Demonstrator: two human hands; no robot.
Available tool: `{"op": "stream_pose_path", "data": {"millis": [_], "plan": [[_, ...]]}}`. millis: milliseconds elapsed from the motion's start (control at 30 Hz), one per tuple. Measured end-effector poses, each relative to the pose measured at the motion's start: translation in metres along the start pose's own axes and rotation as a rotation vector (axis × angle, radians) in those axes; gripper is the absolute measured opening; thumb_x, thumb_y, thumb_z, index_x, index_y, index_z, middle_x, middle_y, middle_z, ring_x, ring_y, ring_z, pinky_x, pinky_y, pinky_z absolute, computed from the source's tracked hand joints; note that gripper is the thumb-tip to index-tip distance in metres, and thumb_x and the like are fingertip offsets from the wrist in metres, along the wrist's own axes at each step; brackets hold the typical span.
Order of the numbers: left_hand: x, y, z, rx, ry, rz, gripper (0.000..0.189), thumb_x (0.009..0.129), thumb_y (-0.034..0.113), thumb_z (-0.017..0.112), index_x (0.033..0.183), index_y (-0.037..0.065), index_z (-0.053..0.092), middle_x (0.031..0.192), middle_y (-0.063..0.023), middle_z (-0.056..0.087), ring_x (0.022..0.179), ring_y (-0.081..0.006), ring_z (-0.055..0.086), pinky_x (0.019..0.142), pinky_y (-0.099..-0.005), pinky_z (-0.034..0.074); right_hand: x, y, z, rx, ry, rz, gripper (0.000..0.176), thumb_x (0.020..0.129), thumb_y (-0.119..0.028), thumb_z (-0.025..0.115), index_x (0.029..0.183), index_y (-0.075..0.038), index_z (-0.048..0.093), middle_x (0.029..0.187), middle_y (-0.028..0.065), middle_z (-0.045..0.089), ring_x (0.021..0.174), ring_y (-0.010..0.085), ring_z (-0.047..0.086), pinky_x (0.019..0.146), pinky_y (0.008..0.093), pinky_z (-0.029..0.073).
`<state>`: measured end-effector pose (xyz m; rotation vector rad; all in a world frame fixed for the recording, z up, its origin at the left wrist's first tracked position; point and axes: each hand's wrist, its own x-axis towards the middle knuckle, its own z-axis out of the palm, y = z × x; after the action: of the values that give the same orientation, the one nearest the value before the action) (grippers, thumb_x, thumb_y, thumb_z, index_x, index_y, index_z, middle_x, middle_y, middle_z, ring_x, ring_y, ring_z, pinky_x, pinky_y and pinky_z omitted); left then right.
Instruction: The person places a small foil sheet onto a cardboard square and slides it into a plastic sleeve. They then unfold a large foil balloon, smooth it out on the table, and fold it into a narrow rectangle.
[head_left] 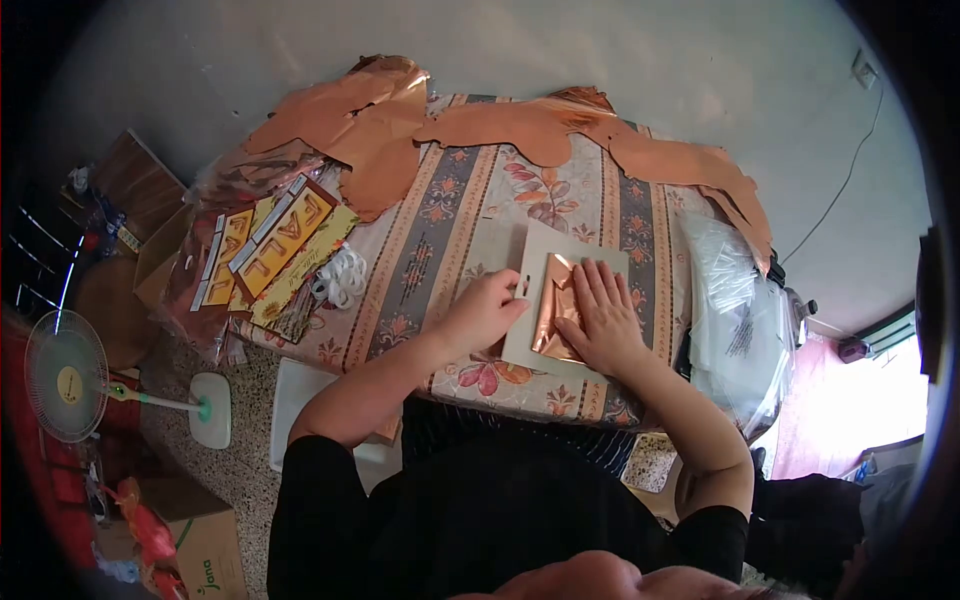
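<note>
A flat off-white card with a small slot near its left edge lies on the cloth-covered table in front of me. On top of it rests a shiny copper-coloured foil packet with a folded flap at its upper end. My right hand lies flat over the packet's right side, fingers stretched out and thumb apart, hiding part of it. At the card's left edge, beside the slot, my left hand is closed, its curled fingers and thumb pinching the border.
Copper-coloured sheets spread along the table's back edge. Printed FALL packs and bundled white cord lie at left. Clear plastic bags cover the right end. A fan and cardboard box stand at lower left.
</note>
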<state>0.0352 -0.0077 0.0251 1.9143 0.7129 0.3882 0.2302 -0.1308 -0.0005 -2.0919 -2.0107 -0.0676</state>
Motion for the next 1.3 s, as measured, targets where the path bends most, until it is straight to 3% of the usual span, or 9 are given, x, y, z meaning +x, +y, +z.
{"op": "stream_pose_path", "data": {"millis": [67,133,167,200,267,467,867,1000,1300], "plan": [[-0.005,-0.006,-0.007,-0.051,0.072,0.000,0.024,0.093,0.014,0.059,0.109,-0.003,0.058,0.080,-0.0129,0.070,0.072,-0.0154,0.066,0.063,-0.0334,0.050,0.004,-0.009,0.003,0.004,0.010,-0.010,0.079,0.093,-0.049,0.049,0.149,0.002,0.026,0.153,0.0233,0.028,0.143,0.0403,0.023,0.118,0.0506,0.012],[-0.009,-0.011,-0.020,0.365,0.218,0.125,0.030,0.091,0.018,0.060,0.115,-0.001,0.058,0.082,-0.0148,0.070,0.070,-0.0273,0.068,0.065,-0.0371,0.051,0.007,-0.015,0.005,-0.028,0.010,0.000,0.079,0.093,-0.050,0.048,0.148,0.002,0.027,0.153,0.0237,0.029,0.143,0.0404,0.023,0.118,0.0505,0.012],[-0.011,-0.013,-0.026,0.469,0.305,0.100,0.031,0.088,0.022,0.062,0.111,0.001,0.060,0.088,-0.0149,0.069,0.078,-0.0348,0.066,0.070,-0.0406,0.052,0.007,-0.015,0.005,-0.023,0.020,-0.005,0.079,0.093,-0.052,0.047,0.148,0.002,0.028,0.153,0.0235,0.029,0.144,0.0403,0.022,0.118,0.0505,0.012],[-0.010,-0.017,-0.031,0.469,0.305,0.091,0.031,0.088,0.022,0.062,0.111,0.001,0.060,0.088,-0.0149,0.069,0.078,-0.0348,0.066,0.070,-0.0406,0.052,0.007,-0.014,0.006,-0.017,0.014,-0.008,0.079,0.093,-0.052,0.047,0.148,0.002,0.028,0.153,0.0235,0.029,0.144,0.0403,0.022,0.118,0.0505,0.012],[-0.007,-0.029,-0.036,0.720,0.483,0.297,0.030,0.086,0.023,0.065,0.109,0.003,0.061,0.100,-0.0145,0.063,0.091,-0.0330,0.062,0.077,-0.0411,0.050,0.007,-0.014,0.008,-0.034,0.017,0.004,0.079,0.093,-0.052,0.047,0.148,0.002,0.028,0.153,0.0233,0.029,0.144,0.0402,0.022,0.118,0.0508,0.012],[-0.004,-0.030,-0.017,0.788,0.304,0.288,0.030,0.084,0.018,0.066,0.110,0.005,0.057,0.108,-0.0134,0.055,0.105,-0.0326,0.053,0.088,-0.0422,0.044,0.005,-0.013,0.006,-0.027,0.027,-0.010,0.078,0.094,-0.052,0.047,0.148,0.001,0.029,0.153,0.0229,0.030,0.143,0.0405,0.023,0.118,0.0514,0.013],[0.003,-0.043,-0.024,0.526,0.407,0.311,0.027,0.086,0.004,0.058,0.113,0.005,0.057,0.102,-0.0130,0.055,0.096,-0.0316,0.056,0.083,-0.0415,0.046,0.007,-0.014,0.005,-0.021,0.015,-0.003,0.078,0.094,-0.050,0.047,0.149,0.001,0.028,0.154,0.0226,0.028,0.144,0.0408,0.022,0.118,0.0508,0.013],[0.002,-0.040,-0.026,0.525,0.370,0.339,0.030,0.085,0.005,0.057,0.115,0.008,0.057,0.100,-0.0106,0.056,0.100,-0.0313,0.055,0.086,-0.0428,0.044,0.006,-0.014,0.005,-0.021,0.018,-0.005,0.077,0.094,-0.050,0.047,0.149,0.000,0.027,0.154,0.0226,0.028,0.144,0.0404,0.022,0.118,0.0508,0.013],[0.009,-0.039,-0.024,0.553,0.346,0.480,0.010,0.084,0.008,0.063,0.092,0.002,0.064,0.097,-0.0113,0.055,0.097,-0.0310,0.056,0.085,-0.0405,0.047,0.006,-0.014,0.006,-0.029,0.033,-0.006,0.078,0.093,-0.050,0.048,0.149,0.000,0.028,0.153,0.0223,0.029,0.144,0.0400,0.022,0.118,0.0505,0.013]]}}
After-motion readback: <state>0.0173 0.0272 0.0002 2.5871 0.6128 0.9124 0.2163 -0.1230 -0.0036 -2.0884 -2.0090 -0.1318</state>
